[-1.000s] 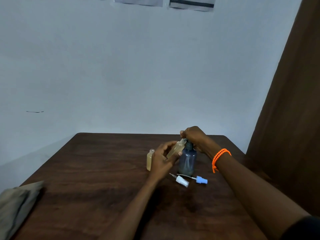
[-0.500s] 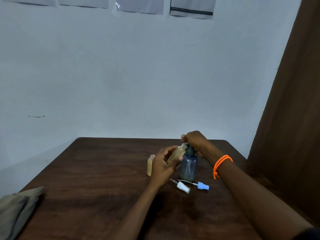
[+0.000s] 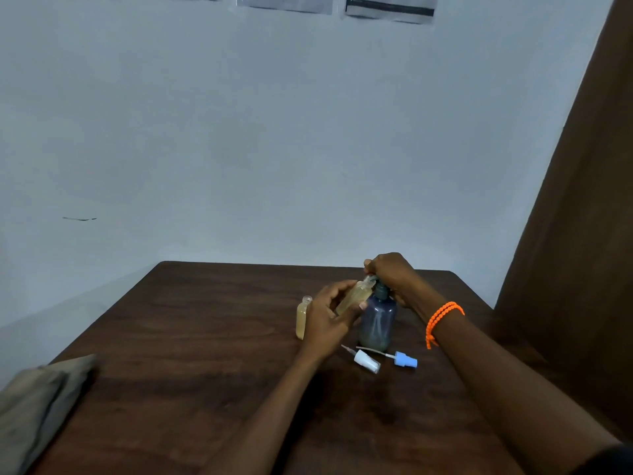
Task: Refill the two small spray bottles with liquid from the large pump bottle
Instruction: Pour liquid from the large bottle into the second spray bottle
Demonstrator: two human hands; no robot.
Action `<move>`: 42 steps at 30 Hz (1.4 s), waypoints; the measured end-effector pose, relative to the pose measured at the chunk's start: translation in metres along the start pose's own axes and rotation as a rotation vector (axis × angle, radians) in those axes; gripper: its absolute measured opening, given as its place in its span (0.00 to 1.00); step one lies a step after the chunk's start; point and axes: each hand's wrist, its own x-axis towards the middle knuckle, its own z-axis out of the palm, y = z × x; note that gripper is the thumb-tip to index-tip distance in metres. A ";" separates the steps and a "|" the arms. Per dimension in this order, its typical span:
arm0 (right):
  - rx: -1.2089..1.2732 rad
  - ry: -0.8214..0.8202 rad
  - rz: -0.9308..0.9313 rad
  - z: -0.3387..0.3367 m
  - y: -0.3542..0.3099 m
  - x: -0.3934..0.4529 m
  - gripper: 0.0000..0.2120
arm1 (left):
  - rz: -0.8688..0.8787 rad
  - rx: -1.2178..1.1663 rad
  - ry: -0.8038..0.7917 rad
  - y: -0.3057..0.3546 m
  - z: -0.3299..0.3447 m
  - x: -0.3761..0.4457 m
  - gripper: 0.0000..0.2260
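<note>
A grey-blue large pump bottle (image 3: 378, 322) stands upright on the dark wooden table (image 3: 191, 337). My right hand (image 3: 394, 274) rests closed on its pump head. My left hand (image 3: 330, 317) holds a small spray bottle (image 3: 354, 296) of yellowish liquid, tilted, with its open neck up against the pump spout. A second small spray bottle (image 3: 301, 318), uncapped and filled with yellowish liquid, stands upright just left of my left hand. Two loose spray caps lie in front of the pump bottle: a white cap (image 3: 366, 359) and a blue cap (image 3: 404, 359).
A folded grey-brown cloth (image 3: 37, 406) lies at the table's near left corner. A brown curtain (image 3: 582, 234) hangs at the right. The pale wall (image 3: 274, 132) stands right behind the table's far edge, with papers pinned high up.
Both hands and the bottles keep the same pose against the pump; only the head camera has shifted slightly, so the scene sits a little lower in view.
</note>
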 end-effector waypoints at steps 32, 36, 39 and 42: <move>0.129 -0.023 0.045 -0.009 -0.020 -0.028 0.25 | -0.040 0.085 -0.011 0.007 -0.001 -0.007 0.15; 0.152 0.090 -0.010 -0.019 -0.025 -0.035 0.36 | -0.074 0.099 0.021 0.012 -0.004 -0.015 0.14; 0.066 0.244 -0.105 -0.028 -0.024 -0.045 0.37 | -0.085 0.108 0.080 0.017 -0.008 -0.021 0.13; -0.056 0.400 -0.239 -0.037 -0.003 -0.064 0.30 | -0.106 0.125 0.139 0.021 -0.018 -0.029 0.12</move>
